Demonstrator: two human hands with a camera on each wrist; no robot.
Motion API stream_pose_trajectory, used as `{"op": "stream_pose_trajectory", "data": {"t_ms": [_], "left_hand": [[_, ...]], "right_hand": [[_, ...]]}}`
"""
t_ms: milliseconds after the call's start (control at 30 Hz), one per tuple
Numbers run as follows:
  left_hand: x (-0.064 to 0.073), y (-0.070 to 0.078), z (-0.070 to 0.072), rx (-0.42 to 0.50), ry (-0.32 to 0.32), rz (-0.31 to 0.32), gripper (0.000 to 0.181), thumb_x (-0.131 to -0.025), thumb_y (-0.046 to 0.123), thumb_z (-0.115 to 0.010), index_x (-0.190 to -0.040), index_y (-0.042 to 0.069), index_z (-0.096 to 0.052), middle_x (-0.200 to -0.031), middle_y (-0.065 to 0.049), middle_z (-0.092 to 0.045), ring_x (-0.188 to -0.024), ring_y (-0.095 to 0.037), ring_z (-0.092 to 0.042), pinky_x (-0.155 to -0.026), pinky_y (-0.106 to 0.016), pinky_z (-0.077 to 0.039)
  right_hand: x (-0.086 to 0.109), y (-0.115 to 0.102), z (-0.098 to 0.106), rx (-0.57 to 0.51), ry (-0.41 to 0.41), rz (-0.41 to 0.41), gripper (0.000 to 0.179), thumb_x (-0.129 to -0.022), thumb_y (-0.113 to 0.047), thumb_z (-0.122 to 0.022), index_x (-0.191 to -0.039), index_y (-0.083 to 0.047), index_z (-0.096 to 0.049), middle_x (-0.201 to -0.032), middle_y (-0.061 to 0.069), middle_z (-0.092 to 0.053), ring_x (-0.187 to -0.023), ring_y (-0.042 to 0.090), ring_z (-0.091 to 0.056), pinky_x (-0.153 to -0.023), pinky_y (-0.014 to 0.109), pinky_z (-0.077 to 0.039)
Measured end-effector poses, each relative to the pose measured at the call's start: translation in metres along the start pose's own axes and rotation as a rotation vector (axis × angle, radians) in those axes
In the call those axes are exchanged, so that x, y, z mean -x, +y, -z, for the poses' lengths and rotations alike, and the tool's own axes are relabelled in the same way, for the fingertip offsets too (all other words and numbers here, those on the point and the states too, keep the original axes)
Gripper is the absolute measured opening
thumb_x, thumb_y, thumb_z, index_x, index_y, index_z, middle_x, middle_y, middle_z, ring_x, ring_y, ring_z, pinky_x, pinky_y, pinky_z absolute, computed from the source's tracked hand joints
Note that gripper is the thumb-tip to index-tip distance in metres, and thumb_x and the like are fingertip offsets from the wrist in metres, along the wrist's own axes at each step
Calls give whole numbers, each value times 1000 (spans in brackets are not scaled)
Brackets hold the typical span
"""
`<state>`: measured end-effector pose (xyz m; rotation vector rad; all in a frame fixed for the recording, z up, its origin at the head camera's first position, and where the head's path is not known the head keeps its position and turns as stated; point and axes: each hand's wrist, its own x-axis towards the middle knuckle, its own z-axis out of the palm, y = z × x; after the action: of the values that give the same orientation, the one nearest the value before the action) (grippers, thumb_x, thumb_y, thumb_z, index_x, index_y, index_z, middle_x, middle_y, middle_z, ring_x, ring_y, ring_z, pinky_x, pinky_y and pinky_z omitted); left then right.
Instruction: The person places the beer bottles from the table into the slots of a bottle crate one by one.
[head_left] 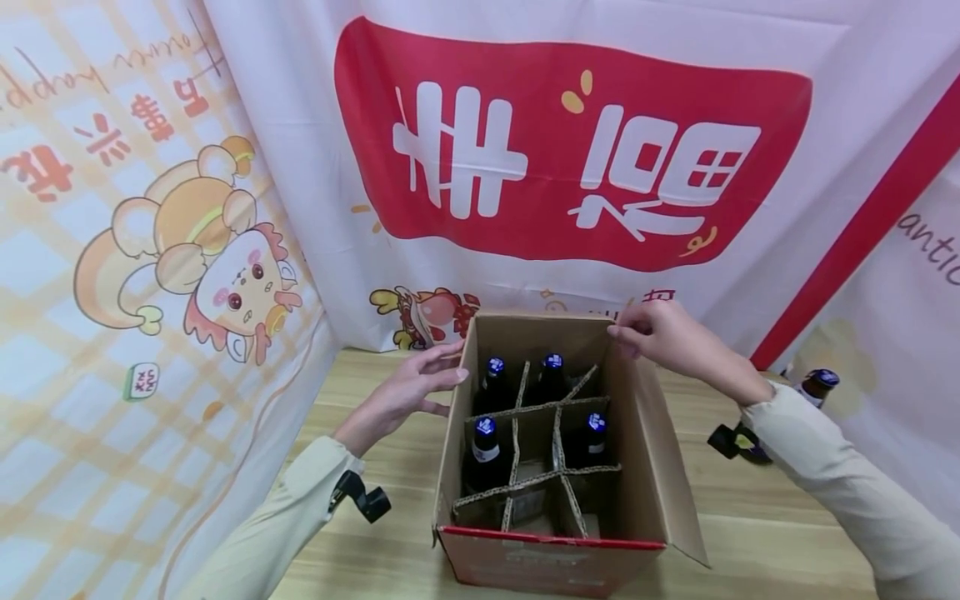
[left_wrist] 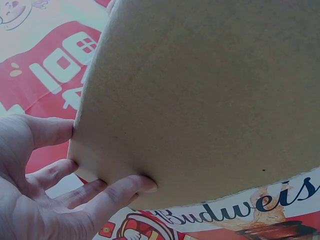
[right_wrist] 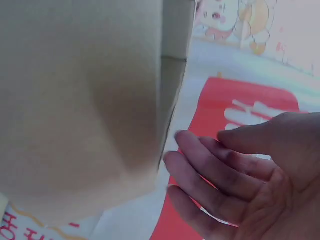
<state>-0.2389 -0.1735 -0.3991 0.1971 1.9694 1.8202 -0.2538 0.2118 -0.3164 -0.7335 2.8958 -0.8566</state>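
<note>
A cardboard box (head_left: 558, 575) stands with its top uncovered in the head view. Inside it, cardboard dividers (head_left: 534, 481) part several dark bottles with blue caps (head_left: 486, 429); the near compartments show no bottle. My left hand (head_left: 408, 387) is at the box's far left side, fingers spread. In the left wrist view its fingertips (left_wrist: 145, 184) touch a plain cardboard flap (left_wrist: 210, 100) near the corner. At the far right corner is my right hand (head_left: 660, 333), beside the folded-out right flap (head_left: 671, 467). The right wrist view shows its fingers loosely bent beside a cardboard edge, holding nothing.
Another blue-capped bottle (head_left: 817, 385) stands right of the box, partly hidden by the right forearm. The wooden table (head_left: 382, 533) meets a printed cloth backdrop (head_left: 300, 208) at the back and sides. Black camera mounts (head_left: 360, 497) sit on both wrists.
</note>
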Motion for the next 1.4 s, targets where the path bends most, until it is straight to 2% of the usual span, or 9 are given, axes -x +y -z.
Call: {"op": "stream_pose_trajectory", "data": {"t_ms": [233, 467, 567, 767, 1000, 1067, 1167, 1300, 1400], "left_hand": [[0, 0, 1, -5, 5, 11, 69, -103, 23, -66, -165, 18, -34, -168, -18, -35, -145, -43, -46, -92, -49, -62], [1, -1, 0, 3, 0, 12, 69, -104, 23, -66, -165, 17, -34, -168, -18, -34, -145, -43, -46, -92, -49, -63], [0, 0, -1, 6, -1, 12, 69, -104, 23, -66, -165, 17, -34, -168, -17, -34, -145, -43, -45, -92, -50, -62], [0, 0, -1, 3, -3, 5, 69, -104, 24, -65, -165, 17, -33, -168, -18, -33, -145, -43, -45, -92, -50, -62], [-2, -2, -2, 1, 2, 13, 69, -104, 24, -65, -165, 19, -33, -169, -17, -33, -145, -42, -45, -92, -49, -62], [-2, -1, -2, -2, 5, 14, 69, -104, 24, -66, -165, 20, -34, -169, -15, -33, -146, -41, -45, -92, -49, -62], [-2, 0, -3, -4, 4, 10, 70, -104, 25, -66, -165, 20, -34, -170, -14, -32, -146, -41, -45, -93, -49, -62], [-2, -1, -2, 1, -4, 1, 69, -104, 24, -65, -166, 19, -33, -170, -14, -31, -146, -41, -45, -93, -49, -62], [-2, -3, -1, 3, -3, 5, 68, -105, 23, -64, -166, 20, -33, -170, -13, -32, -146, -41, -45, -92, -48, -62]], "right_hand": [[8, 24, 9, -24, 67, -92, 18, -101, -16, -71, -104, 0, -77, -80, 7, -76, -72, 18, -72, -62, 21, -57], [14, 51, 16, -48, 89, -160, 24, -103, -16, -69, -110, 6, -75, -88, 15, -77, -78, 22, -75, -67, 17, -56], [18, 65, 20, -45, 74, -194, 25, -104, -18, -67, -108, 6, -73, -89, 16, -77, -82, 25, -75, -71, 24, -59], [33, 88, 21, -45, 81, -283, 35, -106, -29, -63, -116, 4, -70, -102, 20, -77, -95, 31, -73, -90, 53, -62], [53, 107, 14, -52, 168, -332, 40, -107, -34, -60, -124, 2, -68, -110, 24, -76, -104, 39, -72, -91, 58, -61], [58, 110, 13, -37, 207, -338, 39, -108, -33, -58, -123, 2, -68, -108, 24, -76, -103, 40, -71, -87, 55, -62], [65, 116, 13, -39, 264, -359, 39, -109, -32, -57, -123, 2, -68, -107, 26, -76, -101, 40, -71, -76, 38, -63], [72, 130, 13, -83, 377, -392, 41, -110, -31, -55, -125, 5, -68, -108, 29, -74, -85, 14, -70, -64, 18, -55], [75, 142, 13, -117, 477, -409, 42, -109, -34, -55, -125, 3, -68, -98, 15, -78, -75, -6, -61, -59, 16, -51]]}}
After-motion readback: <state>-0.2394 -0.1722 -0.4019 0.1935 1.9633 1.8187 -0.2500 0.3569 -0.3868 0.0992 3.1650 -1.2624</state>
